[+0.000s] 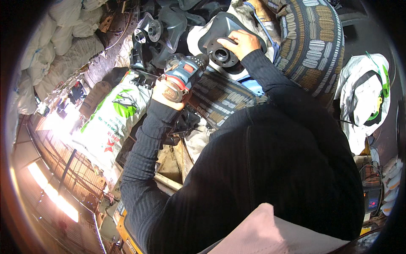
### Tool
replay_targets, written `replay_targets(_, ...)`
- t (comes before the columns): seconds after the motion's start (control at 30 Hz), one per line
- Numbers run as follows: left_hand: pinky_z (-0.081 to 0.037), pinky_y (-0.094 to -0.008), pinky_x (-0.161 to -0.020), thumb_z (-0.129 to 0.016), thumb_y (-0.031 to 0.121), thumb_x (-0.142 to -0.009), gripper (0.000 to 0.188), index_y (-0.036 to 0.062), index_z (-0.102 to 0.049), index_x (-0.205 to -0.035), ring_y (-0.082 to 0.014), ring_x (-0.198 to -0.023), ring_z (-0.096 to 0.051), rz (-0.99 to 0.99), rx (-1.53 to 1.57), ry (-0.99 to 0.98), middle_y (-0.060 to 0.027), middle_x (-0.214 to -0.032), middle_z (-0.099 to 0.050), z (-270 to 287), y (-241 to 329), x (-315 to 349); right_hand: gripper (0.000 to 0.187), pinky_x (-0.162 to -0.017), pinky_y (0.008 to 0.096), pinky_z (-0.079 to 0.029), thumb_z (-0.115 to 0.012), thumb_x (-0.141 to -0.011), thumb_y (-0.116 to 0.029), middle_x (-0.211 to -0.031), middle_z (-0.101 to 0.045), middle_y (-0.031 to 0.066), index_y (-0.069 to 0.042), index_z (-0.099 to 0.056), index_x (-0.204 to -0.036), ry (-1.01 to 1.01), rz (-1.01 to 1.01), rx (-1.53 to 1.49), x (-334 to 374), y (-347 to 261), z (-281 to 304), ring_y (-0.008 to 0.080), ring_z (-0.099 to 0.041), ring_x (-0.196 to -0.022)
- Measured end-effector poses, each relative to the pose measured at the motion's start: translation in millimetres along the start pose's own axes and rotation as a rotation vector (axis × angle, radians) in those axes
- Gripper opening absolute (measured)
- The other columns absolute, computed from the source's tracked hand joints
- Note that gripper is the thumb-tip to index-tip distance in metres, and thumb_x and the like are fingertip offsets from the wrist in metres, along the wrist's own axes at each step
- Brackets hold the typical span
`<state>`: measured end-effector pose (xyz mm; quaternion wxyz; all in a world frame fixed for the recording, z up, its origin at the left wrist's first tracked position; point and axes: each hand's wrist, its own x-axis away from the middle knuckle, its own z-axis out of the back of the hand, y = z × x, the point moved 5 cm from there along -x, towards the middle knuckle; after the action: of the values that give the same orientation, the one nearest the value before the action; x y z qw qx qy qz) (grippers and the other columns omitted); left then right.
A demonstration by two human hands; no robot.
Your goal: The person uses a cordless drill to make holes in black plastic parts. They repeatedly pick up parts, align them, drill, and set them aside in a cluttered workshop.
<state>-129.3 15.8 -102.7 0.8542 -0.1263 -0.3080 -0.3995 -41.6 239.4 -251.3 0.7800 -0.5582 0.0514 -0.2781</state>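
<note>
My left hand [170, 98] is closed round a cordless drill [184, 73], dark blue-grey with red parts. The drill's chuck points up and to the right, close to a black part with a round flange [221, 54] and a broad, flared body [226, 26]. Bolt holes surround the open centre of the flange. On its right side, my right hand [245, 44] grips the rim, thumb across the top face. Behind the part lies a whitish sack-like cloth [195, 37]. Whether the drill touches the flange I cannot tell.
More black flanged parts [163, 31] are piled at the far left. Patterned upholstery [313, 42] curves along the right. A white and green sack [114, 112] stands at left, another white bag [351, 80] at far right. Filled white sacks [59, 21] are stacked upper left.
</note>
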Motion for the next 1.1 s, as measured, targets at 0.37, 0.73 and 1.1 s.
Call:
replay_targets(0.37, -0.051, -0.0319, -0.074, -0.069, 0.018, -0.066, 0.043, 0.0075, -0.057, -0.106, -0.0232, -0.082, -0.063, -0.186, 0.224, 0.097, -0.0100, -0.093, -0.064, 57.1, 38.9, -9.1, 0.037, -0.057, 0.0292, -0.045, -0.069, -0.074, -0.038, -0.065, -0.057, 0.0070, -0.003, -0.062, -0.069, -0.057, -0.085, -0.115, -1.9, 5.6, -3.2, 0.0147, -0.055, -0.058)
replay_targets(0.73, -0.052, -0.0295, -0.072, -0.076, 0.019, -0.063, 0.056, 0.0009, -0.052, -0.110, -0.0199, -0.076, -0.065, -0.097, 0.431, 0.032, -0.0115, -0.089, -0.065, 53.6, 34.1, -14.7, 0.043, -0.054, 0.0303, -0.043, -0.066, -0.074, -0.047, -0.055, -0.055, 0.0061, -0.005, -0.063, -0.066, -0.165, -0.247, -0.310, -3.8, 15.7, -11.4, 0.0157, -0.054, -0.053)
replay_targets(1.1, -0.051, -0.0332, -0.077, -0.069, 0.036, -0.068, 0.056, 0.0063, -0.052, -0.112, -0.0280, -0.087, -0.063, -0.059, 0.003, 0.036, -0.0136, -0.098, -0.062, 31.2, 33.1, -13.6, 0.040, -0.062, 0.0264, -0.045, -0.069, -0.073, -0.046, -0.069, -0.062, 0.0047, -0.006, -0.066, -0.075, -0.089, -0.188, -0.231, -2.1, 11.2, -5.6, 0.0115, -0.057, -0.064)
